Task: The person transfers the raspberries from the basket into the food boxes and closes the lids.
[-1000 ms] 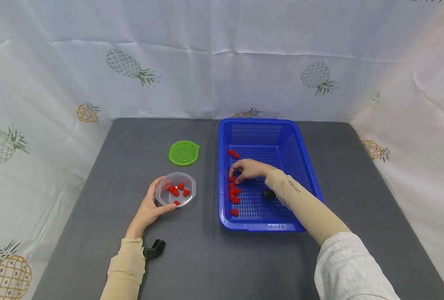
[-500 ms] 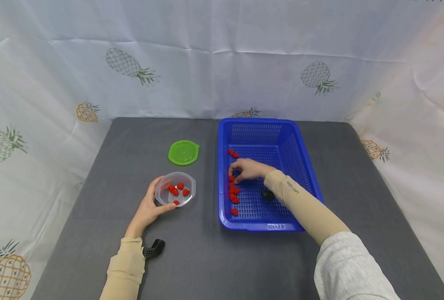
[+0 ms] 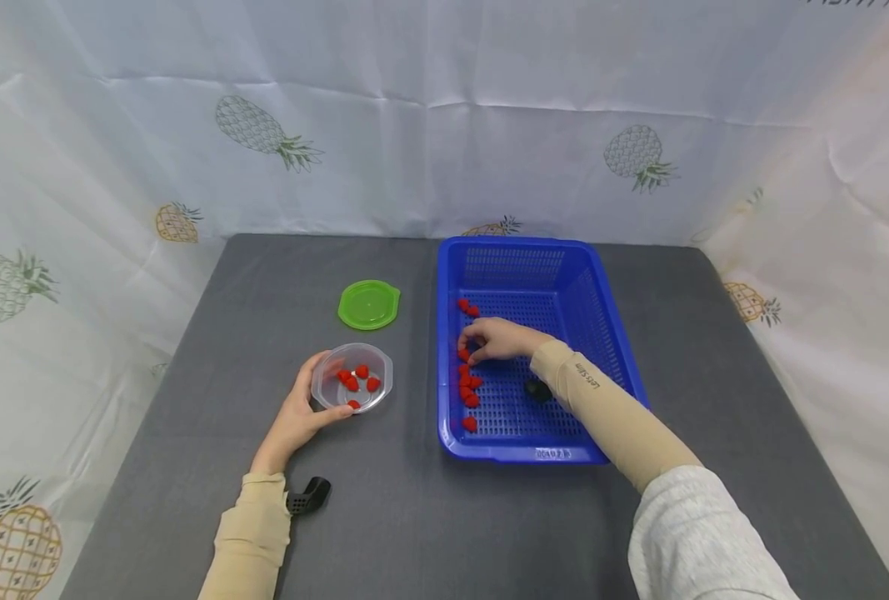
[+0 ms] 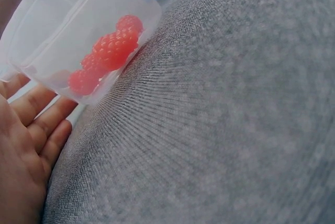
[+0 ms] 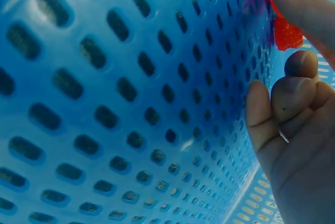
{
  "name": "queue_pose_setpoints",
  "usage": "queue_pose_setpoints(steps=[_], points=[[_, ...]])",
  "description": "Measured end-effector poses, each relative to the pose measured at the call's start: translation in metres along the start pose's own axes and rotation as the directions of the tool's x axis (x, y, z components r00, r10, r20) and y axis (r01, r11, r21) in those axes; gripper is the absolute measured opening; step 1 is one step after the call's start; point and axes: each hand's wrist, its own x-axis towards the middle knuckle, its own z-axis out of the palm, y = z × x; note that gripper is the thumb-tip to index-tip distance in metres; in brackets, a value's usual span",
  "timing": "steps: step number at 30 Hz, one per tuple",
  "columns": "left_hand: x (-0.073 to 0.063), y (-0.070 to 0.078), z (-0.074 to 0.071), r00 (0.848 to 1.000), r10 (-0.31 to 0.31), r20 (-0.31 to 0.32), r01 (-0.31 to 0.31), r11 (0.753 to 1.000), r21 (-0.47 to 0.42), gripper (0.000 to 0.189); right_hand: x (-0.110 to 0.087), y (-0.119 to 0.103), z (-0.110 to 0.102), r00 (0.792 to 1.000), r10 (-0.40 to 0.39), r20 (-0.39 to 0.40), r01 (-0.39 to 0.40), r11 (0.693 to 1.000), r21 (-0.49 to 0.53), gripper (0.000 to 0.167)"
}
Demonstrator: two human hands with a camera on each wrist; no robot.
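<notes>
My left hand [image 3: 294, 421] holds a clear plastic container [image 3: 384, 392], with the thumb at its near rim and the fingers around its far left side. Several red raspberries [image 4: 115, 50] lie inside on its bottom. My right hand [image 3: 500, 339] reaches down into the blue basket [image 3: 446, 433]. Its thumb and index finger pinch a raspberry [image 3: 463, 356] by the left wall. More raspberries [image 3: 465, 381] lie in a line along that wall. In the right wrist view, a raspberry [image 5: 287, 34] shows beside the thumb, and the other fingers are curled.
A green lid [image 3: 369, 305] lies flat behind the container. The camera strap [image 3: 309, 497] sticks out from the left wrist, and a black wrist camera [image 3: 537, 390] sits under the right one. Patterned white cloth [image 3: 414, 167] hangs behind the grey table [image 3: 414, 533].
The right thumb has drawn slightly closer to the index finger, and the raspberry there has shifted a little away from me. The left hand and container stay put.
</notes>
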Motion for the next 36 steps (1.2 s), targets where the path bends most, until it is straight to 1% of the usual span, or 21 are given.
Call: queue_pose_setpoints(steps=[5, 9, 13, 17, 23, 30, 33, 36], points=[[0.0, -0.001, 0.0, 1.0, -0.026, -0.002, 0.026, 1.0, -0.002, 0.093, -0.001, 0.002, 0.0, 1.0, -0.011, 0.008, 0.011, 0.999, 0.032, 0.018], [0.0, 0.0, 0.0, 1.0, 0.002, 0.001, -0.002, 0.999, -0.033, 0.092, -0.002, 0.002, 0.0, 1.0, -0.015, -0.005, 0.015, 0.998, 0.058, 0.018], [-0.001, 0.002, 0.0, 0.999, 0.032, 0.005, -0.032, 0.998, -0.05, 0.09, -0.005, -0.002, -0.003, 1.0, 0.01, -0.013, -0.009, 0.996, 0.087, 0.02], [-0.002, 0.003, -0.001, 0.999, 0.034, 0.007, -0.033, 0.998, -0.053, 0.089, -0.006, -0.003, -0.005, 0.999, 0.036, -0.021, -0.033, 0.993, 0.109, 0.021], [-0.002, 0.002, -0.001, 1.0, 0.012, 0.006, -0.012, 0.998, -0.057, 0.091, -0.006, -0.002, -0.007, 0.999, 0.033, -0.031, -0.029, 0.989, 0.145, 0.021], [-0.003, 0.004, 0.0, 1.0, -0.025, 0.001, 0.025, 0.999, -0.035, 0.092, -0.011, -0.002, -0.013, 0.997, 0.009, -0.079, 0.007, 0.978, 0.208, 0.019], [-0.003, 0.005, 0.0, 1.0, -0.019, -0.002, 0.019, 0.999, -0.037, 0.092, -0.014, -0.003, -0.018, 0.994, 0.007, -0.113, 0.02, 0.97, 0.242, 0.018], [-0.003, 0.006, 0.0, 1.0, -0.016, -0.002, 0.016, 0.999, -0.042, 0.092, -0.017, -0.004, -0.024, 0.99, 0.024, -0.142, 0.019, 0.957, 0.291, 0.018]])
